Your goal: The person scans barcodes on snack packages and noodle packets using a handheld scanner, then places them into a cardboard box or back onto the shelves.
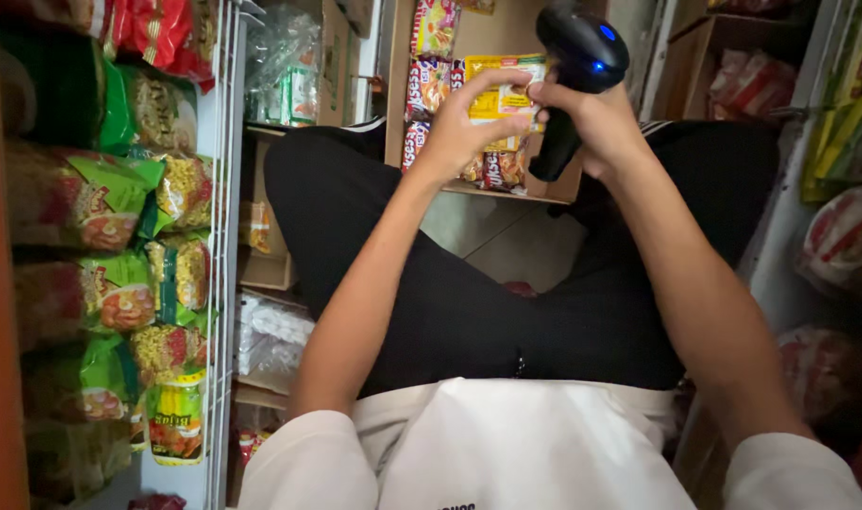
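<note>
My left hand [466,125] grips a yellow snack packet [500,94], fingers curled over its top edge. My right hand [591,123] holds a black handheld barcode scanner [580,57] by its handle; the scanner's head shows a blue light and sits just above the packet. Both hands are raised in front of me, above my knees in black trousers [469,302]. The packet's lower part is hidden behind my left hand.
An open cardboard box [554,194] with red and yellow snack packets stands on the floor ahead. A white wire rack [221,236] at the left holds green and yellow snack bags. More boxes and bagged goods line the right side.
</note>
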